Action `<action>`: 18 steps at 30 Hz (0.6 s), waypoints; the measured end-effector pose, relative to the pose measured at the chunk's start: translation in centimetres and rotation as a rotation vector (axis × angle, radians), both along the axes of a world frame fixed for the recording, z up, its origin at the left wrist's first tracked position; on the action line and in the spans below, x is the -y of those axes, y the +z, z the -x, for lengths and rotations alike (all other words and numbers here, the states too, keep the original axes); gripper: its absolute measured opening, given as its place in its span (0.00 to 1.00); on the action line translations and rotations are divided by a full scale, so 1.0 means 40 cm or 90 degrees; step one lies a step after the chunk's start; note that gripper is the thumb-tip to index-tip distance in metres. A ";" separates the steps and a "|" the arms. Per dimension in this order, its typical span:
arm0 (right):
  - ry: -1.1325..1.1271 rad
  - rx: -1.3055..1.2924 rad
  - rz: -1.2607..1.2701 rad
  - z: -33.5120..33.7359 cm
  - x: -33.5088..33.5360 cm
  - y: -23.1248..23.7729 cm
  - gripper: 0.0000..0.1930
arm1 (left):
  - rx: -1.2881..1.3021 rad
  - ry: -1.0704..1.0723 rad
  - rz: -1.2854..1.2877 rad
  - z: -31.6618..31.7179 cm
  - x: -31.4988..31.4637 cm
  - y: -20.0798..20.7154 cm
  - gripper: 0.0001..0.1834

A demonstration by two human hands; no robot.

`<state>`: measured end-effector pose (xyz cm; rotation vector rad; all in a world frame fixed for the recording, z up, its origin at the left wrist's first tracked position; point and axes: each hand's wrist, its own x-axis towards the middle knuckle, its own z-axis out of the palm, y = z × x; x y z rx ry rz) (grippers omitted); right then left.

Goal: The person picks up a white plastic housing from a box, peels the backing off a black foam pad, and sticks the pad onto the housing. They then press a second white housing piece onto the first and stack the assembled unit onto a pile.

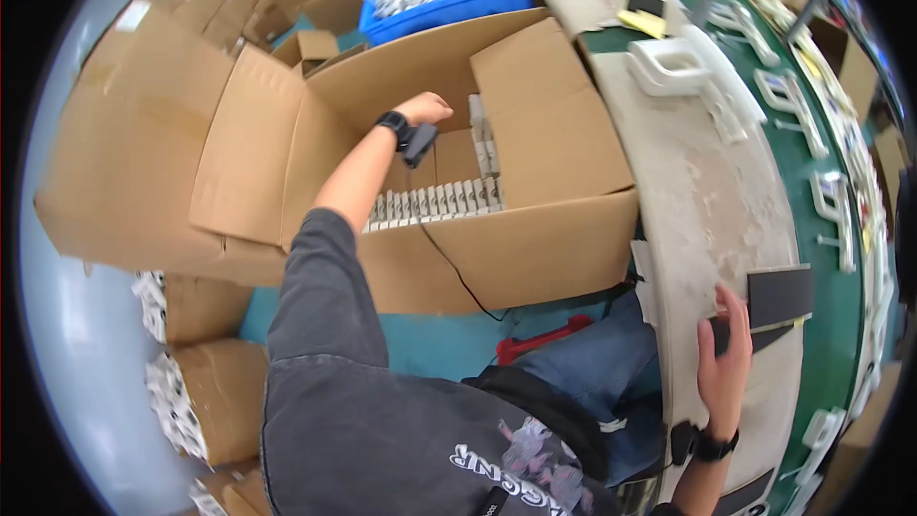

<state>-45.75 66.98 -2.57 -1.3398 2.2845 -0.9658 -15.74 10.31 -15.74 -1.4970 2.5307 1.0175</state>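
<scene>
My left hand point(425, 109) reaches into a large open cardboard box point(497, 258), its fingers curled in; whatever they may hold is hidden from view. Below and to its right, a row of white-and-grey flat pieces point(439, 201) stands packed along the box's near side. More of these pieces point(484, 139) line the right side, partly covered by a flap. Over the worktable at the right, my right hand point(726, 358) has its thumb and fingers apart and holds nothing. It is next to a dark flat pad point(778, 296).
A blue bin point(449, 5) full of small grey parts stands behind the box. White frame-like parts point(669, 67) lie on the worktable point(707, 191), and more sit on the green conveyor point(812, 229). Cartons point(215, 397) stand at left. A cable point(449, 263) hangs across the box front.
</scene>
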 end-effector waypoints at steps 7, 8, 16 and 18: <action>0.002 -0.349 -0.091 0.056 0.299 -0.239 0.29 | 0.271 0.128 -0.041 0.060 0.012 -0.308 0.69; 0.005 -0.351 -0.101 0.051 0.299 -0.243 0.29 | 0.270 0.126 -0.051 0.097 0.017 -0.340 0.69; -0.029 -0.358 -0.178 0.029 0.329 -0.225 0.29 | 0.224 -0.166 0.466 0.217 0.160 -0.578 0.56; -0.038 -0.350 -0.218 0.027 0.326 -0.218 0.29 | 0.161 -0.141 0.302 0.207 0.167 -0.572 0.53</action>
